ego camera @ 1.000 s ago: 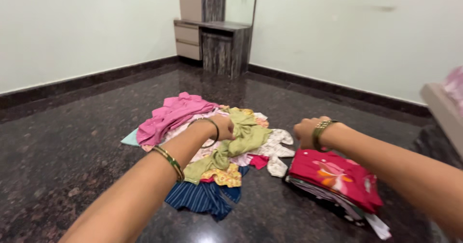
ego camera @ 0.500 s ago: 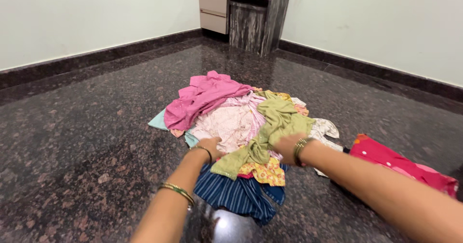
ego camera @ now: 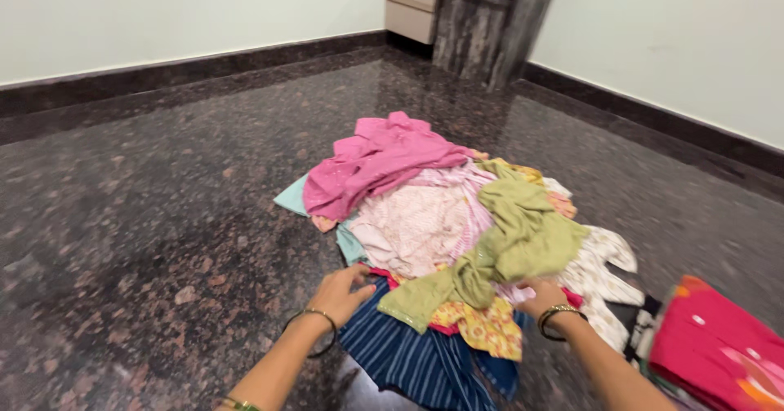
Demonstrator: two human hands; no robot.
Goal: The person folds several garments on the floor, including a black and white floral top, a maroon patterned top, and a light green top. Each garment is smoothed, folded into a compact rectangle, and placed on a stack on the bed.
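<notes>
Reaching into the near edge of the clothes pile [ego camera: 457, 239] on the dark stone floor [ego camera: 147, 215], the left hand [ego camera: 341, 290] spreads open over the blue striped garment [ego camera: 416, 362]. The right hand [ego camera: 542, 293] pinches the olive-green garment [ego camera: 514, 248]; lifting it well probably means drawing it up slowly so neighbouring pieces stay put.

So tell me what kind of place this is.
Probably a room in a home: a polished dark granite floor with matching skirting, plain pale walls, and a drawer unit in the corner. Both hands reach into a pile of mixed clothes on the floor.

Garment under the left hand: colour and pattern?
Dark blue garment with thin light stripes, beneath the left hand; head view.
</notes>
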